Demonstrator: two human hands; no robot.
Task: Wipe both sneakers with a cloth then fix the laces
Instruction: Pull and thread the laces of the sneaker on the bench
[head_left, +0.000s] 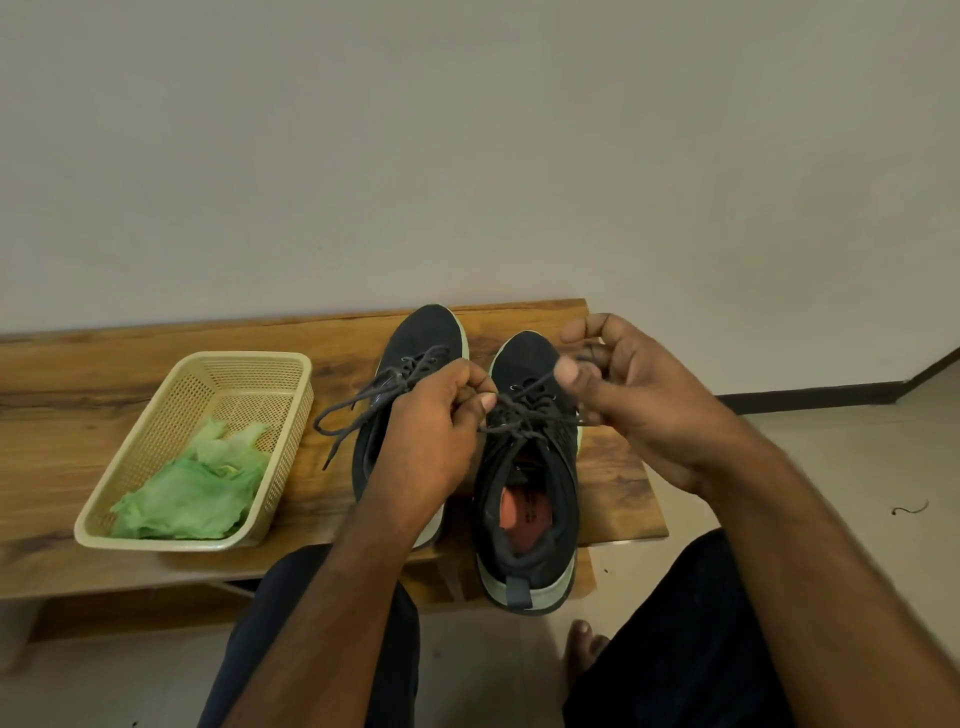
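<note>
Sneakers stand side by side on the wooden surface (156, 467), toes pointing to 12 o'clock: both are dark navy knit with pale off-white soles. The right sneaker (530, 499) shows an orange insole through its open collar and a grey pull tab at the heel, which overhangs the near edge of the surface; the left sneaker (415, 353) sits just beside it at 9 o'clock, its heel hidden under the forearm. Dark grey laces (519, 410) of the right sneaker run taut between the two hands above its tongue. The left hand (431, 431) is curled, thumb and fingers pinching one strand; the right hand (639, 400), at 3 o'clock from the laces, is curled too, pinching the other strand with thumb raised. A loose lace loop (337, 421) of the left sneaker trails out toward 9 o'clock. Further that way stands a cream perforated basket (156, 415) holding a crumpled green cloth (197, 488).
</note>
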